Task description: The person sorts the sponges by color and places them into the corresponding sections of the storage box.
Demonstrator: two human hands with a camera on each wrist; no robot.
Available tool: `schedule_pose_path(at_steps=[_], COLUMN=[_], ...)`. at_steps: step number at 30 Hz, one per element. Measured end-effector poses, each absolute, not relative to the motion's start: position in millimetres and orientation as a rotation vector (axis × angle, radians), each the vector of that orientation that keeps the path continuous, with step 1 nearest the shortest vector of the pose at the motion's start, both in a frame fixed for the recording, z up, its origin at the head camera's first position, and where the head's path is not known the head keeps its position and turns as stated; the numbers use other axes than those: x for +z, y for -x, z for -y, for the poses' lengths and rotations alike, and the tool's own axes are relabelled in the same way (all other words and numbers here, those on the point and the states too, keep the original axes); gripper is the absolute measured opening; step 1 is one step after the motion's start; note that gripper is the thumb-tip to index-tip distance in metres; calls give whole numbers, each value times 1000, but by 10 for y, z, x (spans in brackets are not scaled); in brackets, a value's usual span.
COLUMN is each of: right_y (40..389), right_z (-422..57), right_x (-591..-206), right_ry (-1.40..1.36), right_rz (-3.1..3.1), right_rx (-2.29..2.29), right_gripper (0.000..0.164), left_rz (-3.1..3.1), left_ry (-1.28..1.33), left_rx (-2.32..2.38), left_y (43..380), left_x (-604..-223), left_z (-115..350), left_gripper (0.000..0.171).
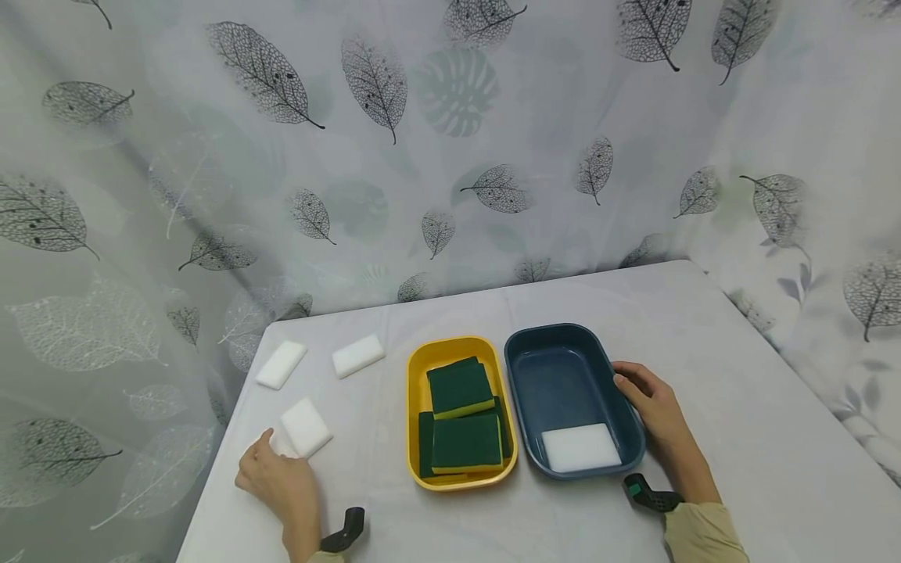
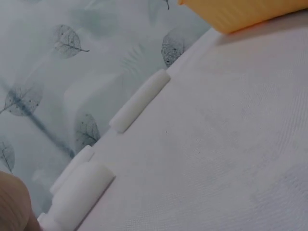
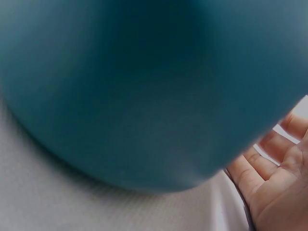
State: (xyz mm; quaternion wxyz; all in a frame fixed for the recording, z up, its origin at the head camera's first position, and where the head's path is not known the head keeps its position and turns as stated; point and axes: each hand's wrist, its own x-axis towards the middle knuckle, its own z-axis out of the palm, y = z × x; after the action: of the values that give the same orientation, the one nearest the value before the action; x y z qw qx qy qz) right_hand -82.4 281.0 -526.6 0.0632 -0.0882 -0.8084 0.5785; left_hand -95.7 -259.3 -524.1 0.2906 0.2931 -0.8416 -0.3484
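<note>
On the left of the table my left hand [image 1: 278, 477] bends down over a white sponge block, mostly hidden under it. I cannot tell whether the fingers pinch that block. Just beyond lies another white sponge [image 1: 306, 427], with two more white sponges [image 1: 281, 364] [image 1: 357, 356] farther back. My right hand [image 1: 651, 403] touches the right rim of a dark blue tray [image 1: 559, 375], its thumb at the edge. In the right wrist view, its fingers [image 3: 269, 159] lie against the tray's outer wall. One white sponge [image 1: 581, 448] lies inside the tray at the near end.
Left of the blue tray stands a yellow tray [image 1: 414, 375] with several green-and-yellow scouring sponges [image 1: 467, 443] piled inside. A white cloth covers the table [image 1: 373, 438]. Behind it hangs a leaf-patterned curtain [image 1: 394, 195].
</note>
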Motion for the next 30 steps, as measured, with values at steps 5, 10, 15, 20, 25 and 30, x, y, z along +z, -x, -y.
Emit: schedule_pose_path(at_steps=[5,10,15,20,25,30], right_y=[834,846,862,870,869,860], right_z=[-2805,-2811,-2830,-2838,-2834,-2822], right_x=[-5281,-5289,-5289,-5284,-5287,-5291], right_ry=[254,252,252,257,265,273], right_rz=[2450,2455,2472,2472,2455,2441], right_rx=[1728,1730,1717,1706,1738,1755], right_gripper=[53,54,52,48,50,54], left_rz=[2266,2388,2474,2465,2430,2412], left_ry=[-919,-1098,-1167,-1160,-1160,-1158], left_rx=[-880,-890,-875,-878,-889,-887], left_y=[922,877,844,833,829,852], left_x=[-5235,-5222,-5198,-5188,-5187,-5206], left_z=[2652,2702,2733,2738,2749,2742], left_gripper=[52,71,81,66,56,55])
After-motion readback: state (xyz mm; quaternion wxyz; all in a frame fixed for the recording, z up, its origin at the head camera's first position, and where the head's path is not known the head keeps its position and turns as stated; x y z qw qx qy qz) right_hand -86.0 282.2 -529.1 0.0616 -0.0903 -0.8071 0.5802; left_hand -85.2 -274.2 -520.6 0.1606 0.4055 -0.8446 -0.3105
